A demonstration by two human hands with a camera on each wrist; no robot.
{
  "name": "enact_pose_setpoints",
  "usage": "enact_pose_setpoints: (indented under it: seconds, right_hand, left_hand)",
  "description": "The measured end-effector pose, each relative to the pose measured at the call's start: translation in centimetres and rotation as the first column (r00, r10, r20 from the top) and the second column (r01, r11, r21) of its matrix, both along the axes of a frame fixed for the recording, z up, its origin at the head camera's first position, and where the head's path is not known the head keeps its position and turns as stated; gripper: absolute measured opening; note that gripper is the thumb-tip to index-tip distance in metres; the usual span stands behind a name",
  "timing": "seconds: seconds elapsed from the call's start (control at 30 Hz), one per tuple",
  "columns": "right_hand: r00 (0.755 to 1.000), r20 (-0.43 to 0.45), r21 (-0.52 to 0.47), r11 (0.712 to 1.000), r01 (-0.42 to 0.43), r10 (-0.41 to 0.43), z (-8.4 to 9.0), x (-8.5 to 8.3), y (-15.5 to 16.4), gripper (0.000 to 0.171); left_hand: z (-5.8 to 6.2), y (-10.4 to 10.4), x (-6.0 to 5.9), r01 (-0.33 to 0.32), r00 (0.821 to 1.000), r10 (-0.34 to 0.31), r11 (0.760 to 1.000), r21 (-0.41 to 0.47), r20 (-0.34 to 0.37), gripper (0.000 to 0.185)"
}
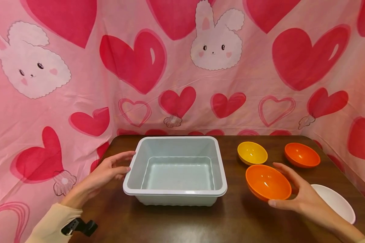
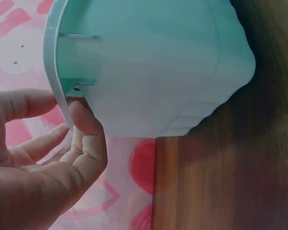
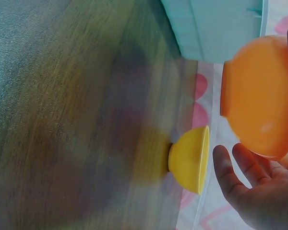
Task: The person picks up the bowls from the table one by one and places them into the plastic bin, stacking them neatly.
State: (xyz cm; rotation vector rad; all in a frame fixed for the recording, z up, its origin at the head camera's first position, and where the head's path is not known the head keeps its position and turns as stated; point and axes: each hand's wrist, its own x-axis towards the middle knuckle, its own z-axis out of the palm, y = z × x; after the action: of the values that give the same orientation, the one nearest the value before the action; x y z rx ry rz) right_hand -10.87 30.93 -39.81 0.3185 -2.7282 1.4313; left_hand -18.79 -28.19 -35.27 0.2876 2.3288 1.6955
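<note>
A light grey plastic basin (image 1: pixel 174 192) stands on the table with nothing inside it. My left hand (image 1: pixel 109 170) is at its left rim; in the left wrist view, the thumb (image 2: pixel 84 117) and fingers pinch the rim from both sides. My right hand (image 1: pixel 298 194) grips an orange bowl (image 1: pixel 267 182) by its right side, thumb near and fingers far. The right wrist view shows that bowl (image 3: pixel 264 96) raised off the tabletop, hollow side up. Just behind it sits a yellow bowl (image 1: pixel 251 153).
A second orange bowl (image 1: pixel 302 155) stands at the back right. Partly behind the right forearm lies a white plate (image 1: pixel 337 202). The dark wooden table (image 1: pixel 182 226) meets a pink curtain with hearts (image 1: pixel 176 101) at the back and sides.
</note>
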Motion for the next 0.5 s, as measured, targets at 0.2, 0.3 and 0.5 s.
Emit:
enact_pose_setpoints:
  seconds: [0.2,0.3,0.5]
  right_hand:
    - [1.0,0.003,0.009,1.0,0.006,-0.006,0.4,-0.1,-0.2,0.101]
    - [1.0,-0.004,0.012,1.0,0.005,-0.004,0.6,-0.2,-0.2,0.102]
    - [1.0,-0.016,0.016,1.0,0.003,-0.003,0.9,-0.4,-0.4,0.101]
  left_hand:
    - [-0.5,0.0,0.2,-0.005,1.0,0.006,0.999,0.05,-0.018,0.067]
    - [-0.8,0.0,0.3,-0.013,1.0,0.015,0.998,0.064,-0.024,0.066]
    - [-1.2,0.1,0.3,-0.017,1.0,0.019,0.994,0.105,-0.021,0.065]
